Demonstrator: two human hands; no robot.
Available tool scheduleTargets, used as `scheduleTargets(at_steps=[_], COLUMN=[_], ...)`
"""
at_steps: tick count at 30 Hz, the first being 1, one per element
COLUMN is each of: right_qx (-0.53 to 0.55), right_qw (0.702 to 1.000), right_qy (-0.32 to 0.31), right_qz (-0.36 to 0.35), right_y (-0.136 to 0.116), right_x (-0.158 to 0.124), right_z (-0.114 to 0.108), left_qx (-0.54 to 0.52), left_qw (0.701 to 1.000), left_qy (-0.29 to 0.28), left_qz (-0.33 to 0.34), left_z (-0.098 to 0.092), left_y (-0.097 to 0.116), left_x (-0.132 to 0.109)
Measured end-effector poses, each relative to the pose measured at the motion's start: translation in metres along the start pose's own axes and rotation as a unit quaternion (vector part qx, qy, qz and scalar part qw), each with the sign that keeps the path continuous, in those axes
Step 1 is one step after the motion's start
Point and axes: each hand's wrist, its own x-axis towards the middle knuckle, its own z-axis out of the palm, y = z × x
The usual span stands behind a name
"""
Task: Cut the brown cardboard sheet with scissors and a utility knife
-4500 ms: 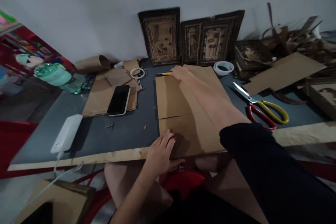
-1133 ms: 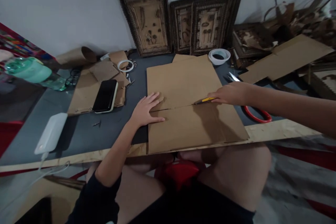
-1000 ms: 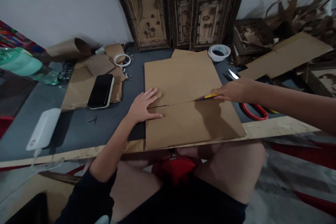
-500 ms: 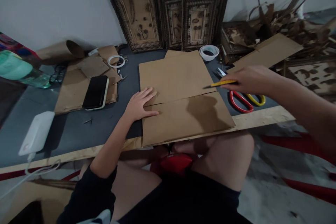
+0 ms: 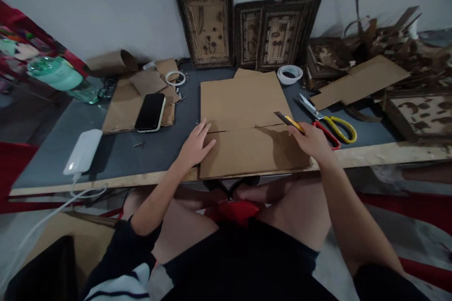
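A sheet of brown cardboard point(image 5: 243, 103) lies in front of me, with a dark seam across it and a nearer strip of cardboard point(image 5: 247, 153) below that line. My left hand point(image 5: 197, 145) rests on the cardboard's left edge at the seam, fingers spread. My right hand point(image 5: 312, 140) is closed around a yellow utility knife point(image 5: 294, 125), its dark blade pointing up and left over the cardboard near the right end of the seam. Whether the blade touches the surface I cannot tell. Scissors point(image 5: 319, 115) with one red and one yellow handle lie just right of the knife hand.
A phone point(image 5: 151, 112) sits on cardboard scraps at left, near a white power bank point(image 5: 84, 151) with a cable and a green bottle point(image 5: 63, 77). Tape point(image 5: 289, 74) stands behind the cardboard. Decorated frames point(image 5: 208, 26) lean on the wall; scraps point(image 5: 395, 51) are piled at right.
My right hand has moved nearer to me and turned, so the knife now points up and left. My left hand stays on the cardboard. The whole view has shifted.
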Motion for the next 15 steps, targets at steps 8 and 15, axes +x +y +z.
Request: scheduleTargets(at_steps=[8,15], right_qx=[0.039,0.217], right_qw=[0.997,0.928], right_qy=[0.047,0.287], right_qz=[0.045,0.094], right_y=[-0.037,-0.055], right_x=[-0.023,-0.03], right_z=[0.006,0.007], left_qx=[-0.044,-0.311], left_qw=[0.989,0.856], left_qy=[0.085,0.409], left_qz=[-0.114,-0.058], left_z=[0.009,-0.007], left_y=[0.002,0.024], left_x=[-0.027,-0.029])
